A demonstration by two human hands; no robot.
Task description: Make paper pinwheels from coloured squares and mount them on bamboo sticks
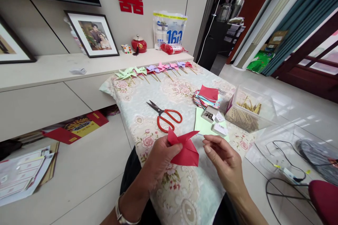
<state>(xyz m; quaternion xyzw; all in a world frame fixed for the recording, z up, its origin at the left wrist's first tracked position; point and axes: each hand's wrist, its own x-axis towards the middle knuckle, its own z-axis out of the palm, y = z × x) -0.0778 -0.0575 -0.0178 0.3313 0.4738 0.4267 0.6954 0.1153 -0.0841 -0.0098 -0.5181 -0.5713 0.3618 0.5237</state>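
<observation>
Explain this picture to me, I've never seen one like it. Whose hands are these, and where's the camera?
There's no machine, just one person's bare left hand and right hand. The only picture comes from a camera worn on that person's head, looking forward and down. The left hand pinches a partly folded red paper; the right is beside it, holding nothing I can see. On the cloth are scissors, pinwheels, a paper stack, small boxes and a tub of sticks.

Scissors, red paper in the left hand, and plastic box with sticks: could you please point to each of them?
Scissors (pixel 161 111): head view, on the metal near the pivot.
Red paper (pixel 188 154): head view, on its lower part.
Plastic box (pixel 237 117): head view, on the see-through near wall.
</observation>
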